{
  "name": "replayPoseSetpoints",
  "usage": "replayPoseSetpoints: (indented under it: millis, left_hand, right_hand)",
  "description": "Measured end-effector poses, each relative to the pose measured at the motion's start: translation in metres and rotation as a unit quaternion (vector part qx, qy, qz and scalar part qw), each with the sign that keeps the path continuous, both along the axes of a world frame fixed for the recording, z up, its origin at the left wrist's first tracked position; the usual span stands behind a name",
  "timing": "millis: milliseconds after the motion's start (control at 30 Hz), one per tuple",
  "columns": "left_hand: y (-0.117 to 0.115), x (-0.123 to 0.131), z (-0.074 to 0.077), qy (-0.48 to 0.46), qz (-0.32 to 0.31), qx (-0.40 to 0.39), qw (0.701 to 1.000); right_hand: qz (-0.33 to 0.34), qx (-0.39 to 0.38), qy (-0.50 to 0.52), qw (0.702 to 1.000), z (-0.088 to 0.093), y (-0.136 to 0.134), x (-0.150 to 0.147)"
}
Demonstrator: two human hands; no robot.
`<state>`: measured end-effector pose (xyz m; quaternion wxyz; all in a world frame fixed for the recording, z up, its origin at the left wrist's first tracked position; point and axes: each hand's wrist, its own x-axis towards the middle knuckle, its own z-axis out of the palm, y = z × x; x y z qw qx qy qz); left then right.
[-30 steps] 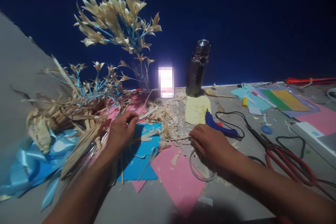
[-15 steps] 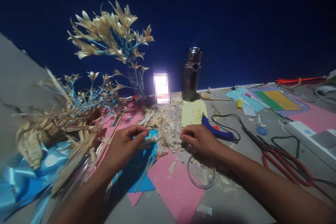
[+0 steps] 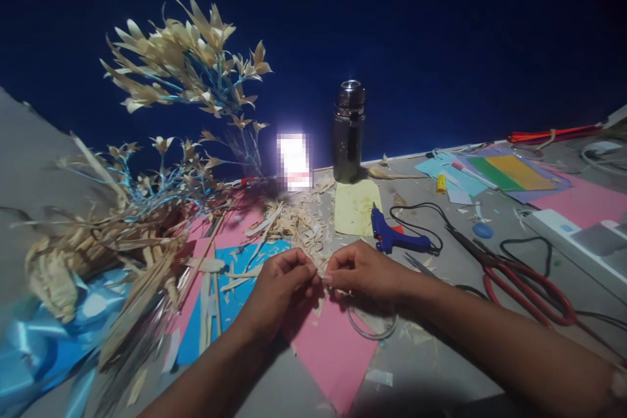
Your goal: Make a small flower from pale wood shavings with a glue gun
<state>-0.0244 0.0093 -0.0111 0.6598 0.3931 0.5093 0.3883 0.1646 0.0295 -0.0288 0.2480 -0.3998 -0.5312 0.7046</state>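
Note:
My left hand and my right hand meet near the middle, fingertips almost touching. Both have thumb and fingers pinched together; whatever is between them is too small to make out. Right behind them lies a heap of pale dried husk scraps. Under and left of my left hand is a blue sheet with husk strips on it. A pink sheet lies below the hands. Beneath my right wrist rests a wire ring, partly hidden by the hand. A blue glue gun lies just beyond that wrist.
Large red-handled scissors and a white power strip lie to the right. A dark flask stands behind a yellow sheet. Branches with husk flowers rise at left, above dried husks and blue ribbon.
My hands, apart before, have come together at the middle. The left moved right, uncovering more of the blue sheet and its strips. The view has shifted slightly.

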Motion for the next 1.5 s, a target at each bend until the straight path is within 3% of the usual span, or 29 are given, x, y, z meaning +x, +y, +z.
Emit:
replayPoseSetpoints:
  millis: [167,367,567,900,1067,1100,1167,1267,1367,1500]
  left_hand:
    - [-0.001,0.001,-0.005,0.012,-0.011,-0.007,1.0]
    - [-0.004,0.003,-0.01,0.134,-0.008,0.06,0.989]
    - [-0.006,0.01,-0.012,0.213,-0.013,0.137,0.967]
    - [-0.014,0.009,-0.018,0.15,-0.031,0.103,0.983]
    - [-0.017,0.011,-0.012,0.065,-0.052,0.076,0.994]
    - [-0.018,0.008,-0.009,0.015,-0.073,0.056,0.996]
    - [-0.019,-0.003,0.003,-0.109,-0.118,0.024,0.987]
    - [-0.018,-0.025,0.025,-0.249,-0.14,0.074,0.956]
    - [-0.014,-0.04,0.039,-0.248,-0.078,0.08,0.962]
    - [-0.004,-0.036,0.034,-0.217,0.0,0.051,0.975]
  right_hand:
    - [-0.014,0.031,-0.018,0.999,0.003,0.0,-0.001]
    - [-0.019,0.098,-0.079,0.992,0.001,-0.005,-0.006]
    - [-0.013,0.221,-0.199,0.955,0.005,-0.008,-0.007]
    - [-0.02,0.312,-0.274,0.909,0.01,-0.016,-0.009]
    - [-0.024,0.398,-0.343,0.851,0.004,-0.015,-0.008]
    - [-0.038,0.394,-0.345,0.851,0.002,-0.012,-0.007]
    - [-0.086,0.316,-0.297,0.897,-0.001,-0.001,-0.004]
    - [-0.135,0.154,-0.165,0.965,-0.004,0.015,0.0]
    - [-0.123,0.082,-0.1,0.984,-0.006,0.022,0.002]
    - [-0.099,0.034,-0.037,0.994,-0.007,0.017,0.001]
